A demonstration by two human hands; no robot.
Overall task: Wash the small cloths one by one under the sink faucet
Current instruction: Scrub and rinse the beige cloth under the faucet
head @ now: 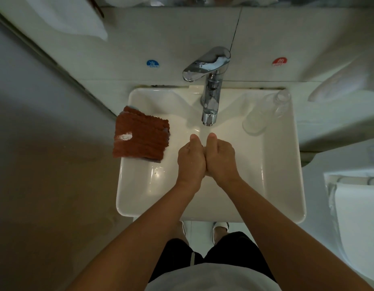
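Clear glass [255, 122] stands inside the basin at its right side; a clear bottle [282, 101] lies on the right back corner of the rim. Blue cold sticker [152, 63] and red hot sticker [279, 61] on the wall. White towel [77, 17] hangs top left. Toilet [358, 206] at right edge.

White sink [127, 206], brown cloths [139, 137] on left rim, clear glass [263, 114] on right.

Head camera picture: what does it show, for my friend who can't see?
Two hands, left hand and right hand, press together under the faucet over a white sink. Folded brown cloths rest on the sink's left rim.
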